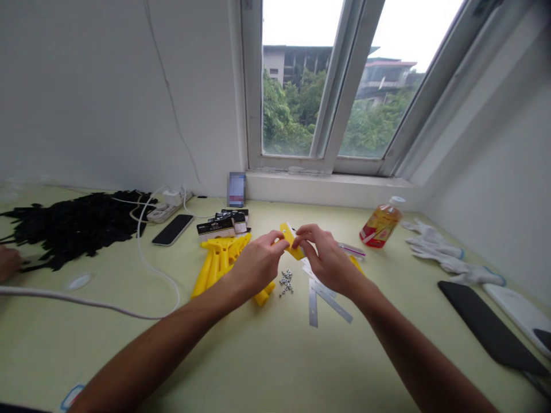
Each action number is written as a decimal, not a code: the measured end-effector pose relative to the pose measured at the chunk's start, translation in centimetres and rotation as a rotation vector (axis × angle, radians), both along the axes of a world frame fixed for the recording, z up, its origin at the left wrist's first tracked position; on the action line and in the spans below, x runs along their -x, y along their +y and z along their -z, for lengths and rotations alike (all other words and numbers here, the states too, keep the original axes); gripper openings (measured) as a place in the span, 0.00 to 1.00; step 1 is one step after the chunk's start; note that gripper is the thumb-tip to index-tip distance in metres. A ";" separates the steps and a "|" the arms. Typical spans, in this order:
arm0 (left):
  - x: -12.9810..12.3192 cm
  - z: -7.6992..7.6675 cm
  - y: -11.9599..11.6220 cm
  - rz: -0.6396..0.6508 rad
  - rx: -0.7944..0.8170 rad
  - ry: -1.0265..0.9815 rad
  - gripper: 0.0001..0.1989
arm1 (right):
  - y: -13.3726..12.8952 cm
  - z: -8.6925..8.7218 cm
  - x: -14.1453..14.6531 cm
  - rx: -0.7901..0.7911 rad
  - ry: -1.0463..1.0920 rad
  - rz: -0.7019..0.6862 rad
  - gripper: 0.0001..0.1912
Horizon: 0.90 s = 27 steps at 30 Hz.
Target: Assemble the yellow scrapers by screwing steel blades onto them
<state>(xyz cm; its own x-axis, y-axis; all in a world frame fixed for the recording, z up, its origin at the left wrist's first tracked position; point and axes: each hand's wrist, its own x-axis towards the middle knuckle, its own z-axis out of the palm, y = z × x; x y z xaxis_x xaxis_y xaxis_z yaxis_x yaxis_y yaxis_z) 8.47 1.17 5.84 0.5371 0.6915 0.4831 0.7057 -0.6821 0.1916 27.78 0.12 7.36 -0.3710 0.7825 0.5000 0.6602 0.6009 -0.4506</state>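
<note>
Above the table, both hands meet at a small flat yellow plastic piece [291, 243] with a hole and a pale strip along its edge. My left hand [260, 258] pinches its left side between thumb and fingers. From the right, my right hand [329, 258] is closed on the other end, its fingertips partly covering the piece. Several small screws and nuts [286, 280] lie in a loose pile beneath the hands. Flat metal blades [313, 307] fan out under my right hand. Yellow plastic handles [213, 267] are heaped behind my left forearm, which partly hides them.
Black strips [77, 223] are piled at the left, near another person's hand [7, 263]. A phone [173, 229], power strip [166, 211] and white cable lie closer in. Black card packages [221, 225] sit behind the handles. Rightward stand a bottle [381, 223] and white gloves [439, 246].
</note>
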 end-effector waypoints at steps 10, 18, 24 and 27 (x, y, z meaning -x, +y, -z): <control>0.6 -0.3 0.4 0.013 -0.015 -0.041 0.18 | 1.1 -0.8 -1.8 0.036 0.124 0.139 0.08; 1.5 -0.7 1.7 -0.058 -0.005 -0.035 0.15 | 2.2 1.8 -2.2 0.603 -0.579 -0.155 0.09; 1.3 -0.3 2.1 0.003 0.080 -0.151 0.12 | 0.7 4.3 1.2 0.482 -0.741 -0.011 0.13; 1.3 -0.2 2.2 0.021 0.102 -0.181 0.12 | 0.4 4.9 1.7 0.457 -0.770 0.008 0.10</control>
